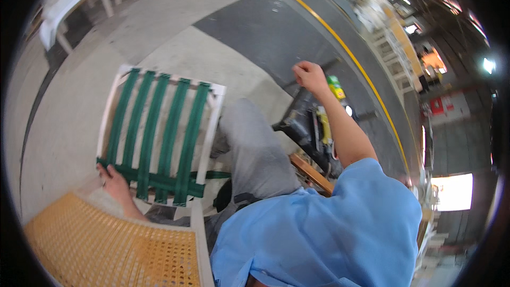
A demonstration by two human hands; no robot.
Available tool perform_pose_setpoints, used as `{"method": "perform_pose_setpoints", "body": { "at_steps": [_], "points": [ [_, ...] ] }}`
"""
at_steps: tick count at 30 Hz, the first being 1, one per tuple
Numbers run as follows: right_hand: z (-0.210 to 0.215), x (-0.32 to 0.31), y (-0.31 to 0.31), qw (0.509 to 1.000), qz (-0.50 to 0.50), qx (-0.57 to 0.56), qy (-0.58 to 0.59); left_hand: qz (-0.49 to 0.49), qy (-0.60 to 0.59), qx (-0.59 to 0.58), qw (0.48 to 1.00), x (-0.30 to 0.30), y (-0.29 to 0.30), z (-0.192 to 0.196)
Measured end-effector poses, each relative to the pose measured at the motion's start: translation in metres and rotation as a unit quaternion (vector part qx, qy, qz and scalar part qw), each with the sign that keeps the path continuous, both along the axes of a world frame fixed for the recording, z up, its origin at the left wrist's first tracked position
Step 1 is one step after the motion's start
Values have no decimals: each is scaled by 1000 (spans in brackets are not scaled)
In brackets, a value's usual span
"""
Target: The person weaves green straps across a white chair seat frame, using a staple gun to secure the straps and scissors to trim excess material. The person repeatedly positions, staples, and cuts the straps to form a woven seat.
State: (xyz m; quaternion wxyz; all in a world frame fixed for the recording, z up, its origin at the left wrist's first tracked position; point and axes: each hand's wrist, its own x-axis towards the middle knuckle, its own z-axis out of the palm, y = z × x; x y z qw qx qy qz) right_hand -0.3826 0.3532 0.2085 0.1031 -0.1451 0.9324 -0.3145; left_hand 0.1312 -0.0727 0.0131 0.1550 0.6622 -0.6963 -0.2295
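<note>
Nearest, a light-blue short-sleeved shirt [319, 223] is seen at the lower edge, and a tan, open-weave cane panel [117, 239] edged by a white rail [201, 239] is positioned at lower left. Beyond the panel, the left hand [115, 183] is placed at the near-left corner of a white rectangular seat frame [214, 122]; its fingertips are set against the end of a dark-green crosswise strap [159, 182], but whether the strap is pinched cannot be told. The seat frame is located left of the legs in grey trousers [255, 151], and five dark-green lengthwise straps [154, 122] are stretched across it; they are crossed by the crosswise strap near the near edge. To the right, a brown wooden bar [312, 174] is seen beside a black work surface [293, 125], on which a yellow-bodied tool [324, 127] is laid. Above this area the right hand [309, 77] is held out, well apart from the seat frame, its fingers curled in toward the palm. A green-and-yellow package [336, 87] is seen beside its forearm. Farther off, the grey floor [159, 32] is crossed by a yellow line [345, 48]; white chairs [79, 0] are stood at upper left, and white slatted frames [390, 53] are lined up at right.
</note>
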Motion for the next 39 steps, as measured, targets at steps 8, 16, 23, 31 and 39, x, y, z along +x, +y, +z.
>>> {"method": "perform_pose_setpoints", "body": {
  "at_steps": [8, 16, 23, 31, 39],
  "points": [
    [-63, 30, 209, 962, -170, 151, -149, 6, -9, -23, 1000, -6, 6, 13],
    [-62, 46, 180, 979, -178, 28, -98, 90, 37, 45, 994, -4, 9, 15],
    [22, 57, -35, 978, 149, -123, -81, 127, 85, -12, 988, -3, 15, 20],
    [11, 243, -355, 815, 479, -143, -294, 129, 51, -47, 989, 2, 19, 32],
    [-51, 373, -470, 791, 450, 5, -415, 108, 169, -88, 976, 7, 22, 39]
  ]
}}
